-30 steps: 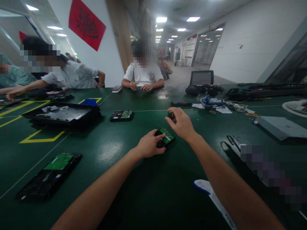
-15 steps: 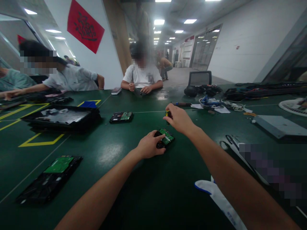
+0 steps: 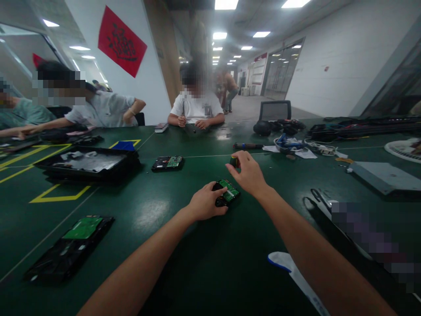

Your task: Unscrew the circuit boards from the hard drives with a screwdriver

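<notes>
My left hand [image 3: 208,202] grips a small black hard drive [image 3: 231,191] with a green circuit board facing up, its fingers over the left part and the thumb along the near edge. The drive rests on the dark green table. Just beyond it to the right, my right hand [image 3: 249,174] is raised, with thumb and fingers closed on a short black-and-yellow screwdriver handle [image 3: 233,162]. The tool's tip is too small to make out. Two other drive-like units with green boards lie to the left, one farther off [image 3: 167,163] and one nearer [image 3: 82,228].
A black tray [image 3: 49,166] holds pale scraps at left. Right of my hands lie a pen-like tool [image 3: 248,145], a blue-and-white bundle [image 3: 286,142], a grey metal box [image 3: 388,177] and a white glove [image 3: 296,272]. Across the table a person [image 3: 197,107] sits working.
My right hand has shifted slightly right and nearer with the tool, uncovering the pen-like tool behind. My left hand keeps its hold on the drive. The view has tilted slightly.
</notes>
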`<state>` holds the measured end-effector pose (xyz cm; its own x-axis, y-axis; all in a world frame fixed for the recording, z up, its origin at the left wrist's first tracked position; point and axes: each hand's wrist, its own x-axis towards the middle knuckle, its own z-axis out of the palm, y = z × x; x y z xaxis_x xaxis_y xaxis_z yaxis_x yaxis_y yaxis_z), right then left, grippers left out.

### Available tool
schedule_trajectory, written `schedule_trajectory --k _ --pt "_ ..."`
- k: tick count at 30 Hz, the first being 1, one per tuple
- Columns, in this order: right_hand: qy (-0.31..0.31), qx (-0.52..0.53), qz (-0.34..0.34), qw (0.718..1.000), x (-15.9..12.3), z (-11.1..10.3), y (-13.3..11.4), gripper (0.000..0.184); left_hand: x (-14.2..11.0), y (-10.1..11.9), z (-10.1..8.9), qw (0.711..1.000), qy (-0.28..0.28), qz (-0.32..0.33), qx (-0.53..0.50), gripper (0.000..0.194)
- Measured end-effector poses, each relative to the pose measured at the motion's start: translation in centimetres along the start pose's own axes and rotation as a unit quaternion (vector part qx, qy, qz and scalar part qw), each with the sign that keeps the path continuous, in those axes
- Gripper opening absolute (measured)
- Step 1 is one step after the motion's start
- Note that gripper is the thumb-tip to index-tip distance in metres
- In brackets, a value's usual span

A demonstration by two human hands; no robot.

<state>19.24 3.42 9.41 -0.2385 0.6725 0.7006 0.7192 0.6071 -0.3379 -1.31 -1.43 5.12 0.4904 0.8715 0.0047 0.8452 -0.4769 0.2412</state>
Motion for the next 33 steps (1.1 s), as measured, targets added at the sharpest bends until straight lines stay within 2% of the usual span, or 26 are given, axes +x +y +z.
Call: schedule_trajectory --k 6,12,19,25,30,33 --pt "-0.004 0.043 -0.018 0.999 -0.5 0.8 0.4 0.030 0.1 -0.1 0.2 1.000 0.004 -0.003 0.002 0.080" --pt "-0.019 0.028 -0.026 0.999 -0.7 -0.3 0.6 0.031 0.2 -0.2 0.5 1.000 0.012 0.001 0.003 0.079" --pt "-0.092 0.013 -0.028 0.995 1.3 -1.1 0.2 0.031 0.1 -0.1 0.2 1.000 -0.001 -0.004 0.000 0.080" --pt "-0.024 0.018 -0.022 0.999 0.2 -0.6 0.3 0.027 0.1 -0.1 0.2 1.000 0.006 0.001 0.005 0.079" --pt "-0.016 0.056 -0.005 0.998 0.2 -0.6 1.3 0.029 0.2 -0.1 0.2 1.000 -0.001 -0.001 0.003 0.079" --pt "-0.016 0.035 -0.002 0.999 0.3 -0.9 1.6 0.026 0.2 -0.1 0.2 1.000 -0.002 -0.003 0.003 0.080"
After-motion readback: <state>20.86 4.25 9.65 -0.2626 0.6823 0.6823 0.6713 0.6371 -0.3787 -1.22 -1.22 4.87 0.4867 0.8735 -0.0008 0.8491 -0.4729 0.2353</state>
